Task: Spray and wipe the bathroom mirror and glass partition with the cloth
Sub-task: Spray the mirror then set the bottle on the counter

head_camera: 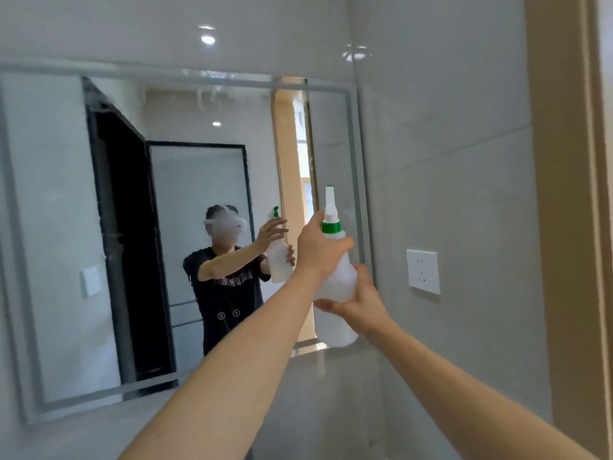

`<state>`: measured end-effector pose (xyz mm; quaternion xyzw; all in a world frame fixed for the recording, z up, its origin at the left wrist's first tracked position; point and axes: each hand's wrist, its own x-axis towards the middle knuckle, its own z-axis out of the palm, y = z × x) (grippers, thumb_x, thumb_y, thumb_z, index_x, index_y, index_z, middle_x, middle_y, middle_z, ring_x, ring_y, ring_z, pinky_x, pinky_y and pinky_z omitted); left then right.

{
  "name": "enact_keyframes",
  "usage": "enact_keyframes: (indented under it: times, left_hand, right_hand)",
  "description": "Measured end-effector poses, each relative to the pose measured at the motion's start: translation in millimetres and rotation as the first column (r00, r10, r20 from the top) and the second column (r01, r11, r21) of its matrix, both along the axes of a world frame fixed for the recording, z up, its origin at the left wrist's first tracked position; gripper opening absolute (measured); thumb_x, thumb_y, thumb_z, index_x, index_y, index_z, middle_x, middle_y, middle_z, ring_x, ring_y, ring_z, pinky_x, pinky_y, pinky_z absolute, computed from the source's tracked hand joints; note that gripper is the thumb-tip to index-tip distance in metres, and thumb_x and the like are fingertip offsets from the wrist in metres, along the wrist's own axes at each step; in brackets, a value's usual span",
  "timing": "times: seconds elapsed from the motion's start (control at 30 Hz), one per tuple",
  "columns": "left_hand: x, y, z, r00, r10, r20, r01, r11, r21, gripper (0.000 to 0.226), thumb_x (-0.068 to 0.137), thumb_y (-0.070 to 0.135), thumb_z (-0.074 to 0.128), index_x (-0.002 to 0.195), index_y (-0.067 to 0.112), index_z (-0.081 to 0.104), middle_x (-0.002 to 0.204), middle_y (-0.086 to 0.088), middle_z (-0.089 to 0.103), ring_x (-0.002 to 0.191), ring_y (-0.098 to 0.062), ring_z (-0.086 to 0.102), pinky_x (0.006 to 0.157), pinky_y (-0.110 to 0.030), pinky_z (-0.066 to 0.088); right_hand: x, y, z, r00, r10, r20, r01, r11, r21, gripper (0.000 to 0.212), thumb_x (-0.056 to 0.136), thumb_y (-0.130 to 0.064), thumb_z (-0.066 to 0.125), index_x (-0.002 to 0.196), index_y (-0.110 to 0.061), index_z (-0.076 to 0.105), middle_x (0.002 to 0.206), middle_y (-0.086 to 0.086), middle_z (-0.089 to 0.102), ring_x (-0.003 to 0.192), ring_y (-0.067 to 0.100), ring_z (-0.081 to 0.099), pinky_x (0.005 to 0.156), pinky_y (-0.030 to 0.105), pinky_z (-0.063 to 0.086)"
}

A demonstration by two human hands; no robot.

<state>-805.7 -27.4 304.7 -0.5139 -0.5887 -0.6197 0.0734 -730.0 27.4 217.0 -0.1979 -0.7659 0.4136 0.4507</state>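
A: Where is the bottle?
B: The white spray bottle (338, 280) with a green collar is held upright in front of the mirror (139, 227), near its right edge and lower right corner.
A: Grip?
B: Left hand (320, 250) wraps the neck just under the collar, fingers curled round it. Right hand (356, 302) grips the bottle's body from below and behind.
A: Mirror surface?
B: Wet streaks run down from its top edge. No cloth seen.
A: Surroundings?
B: Wall socket (423, 271) on the grey tiles, right of the mirror.

Spray bottle (335, 280) before mirror (185, 200)
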Motion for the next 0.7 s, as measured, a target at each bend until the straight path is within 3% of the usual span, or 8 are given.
enact_keyframes:
  times: [0.1, 0.27, 0.47, 0.6, 0.7]
  left_hand:
    - [1.2, -9.5, 34.6, 0.998, 0.034, -0.053, -0.031, 0.998, 0.063, 0.029, 0.078, 0.010, 0.074, 0.101, 0.014, 0.058, 0.080, 0.001, 0.058, 0.079, -0.022, 0.059, 0.076, -0.038, 0.051]
    - [0.9, -28.2, 66.5, 0.983, 0.142, -0.114, -0.124, 0.981, 0.152, 0.030, 0.078, 0.016, 0.074, 0.104, 0.015, 0.059, 0.084, 0.003, 0.061, 0.067, -0.003, 0.050, 0.055, -0.016, 0.033]
    - [-6.1, -48.2, 76.4, 0.978, 0.180, -0.101, -0.156, 0.965, 0.210, 0.028, 0.072, 0.010, 0.075, 0.095, 0.009, 0.060, 0.076, 0.002, 0.061, 0.071, -0.019, 0.058, 0.068, -0.034, 0.049]
    - [-15.7, -70.1, 82.6, 0.983, 0.167, -0.074, -0.146, 0.962, 0.229, 0.033, 0.076, 0.006, 0.073, 0.105, 0.011, 0.060, 0.082, 0.008, 0.057, 0.075, -0.014, 0.055, 0.068, -0.023, 0.045]
    - [-27.8, -88.4, 88.3, 0.973, 0.220, -0.069, -0.198, 0.951, 0.236, 0.031, 0.069, 0.019, 0.073, 0.097, 0.024, 0.059, 0.080, 0.010, 0.060, 0.076, -0.016, 0.059, 0.074, -0.034, 0.051]
  right_hand:
    - [-3.1, -2.8, 35.5, 0.998, 0.040, -0.044, -0.037, 0.998, 0.059, 0.080, 0.071, -0.026, 0.088, 0.131, -0.021, 0.034, 0.117, 0.001, 0.053, 0.108, 0.022, 0.056, 0.084, 0.033, 0.048]
    - [-5.7, -11.1, 67.5, 0.994, 0.092, -0.060, -0.082, 0.986, 0.142, 0.079, 0.069, -0.033, 0.088, 0.128, -0.025, 0.036, 0.112, -0.004, 0.054, 0.102, 0.017, 0.058, 0.078, 0.033, 0.051]
    - [-18.6, -30.0, 77.5, 0.986, 0.150, -0.076, -0.136, 0.977, 0.165, 0.077, 0.069, -0.032, 0.088, 0.124, -0.027, 0.035, 0.108, -0.012, 0.052, 0.100, 0.010, 0.055, 0.079, 0.030, 0.049]
    - [-29.7, -47.2, 87.6, 0.980, 0.189, -0.056, -0.176, 0.966, 0.188, 0.076, 0.070, -0.032, 0.088, 0.124, -0.027, 0.034, 0.109, -0.011, 0.052, 0.100, 0.011, 0.055, 0.081, 0.032, 0.049]
    - [-39.5, -63.4, 95.3, 0.967, 0.248, -0.048, -0.235, 0.952, 0.196, 0.075, 0.071, -0.029, 0.087, 0.124, -0.024, 0.035, 0.111, -0.005, 0.055, 0.103, 0.017, 0.057, 0.076, 0.029, 0.049]
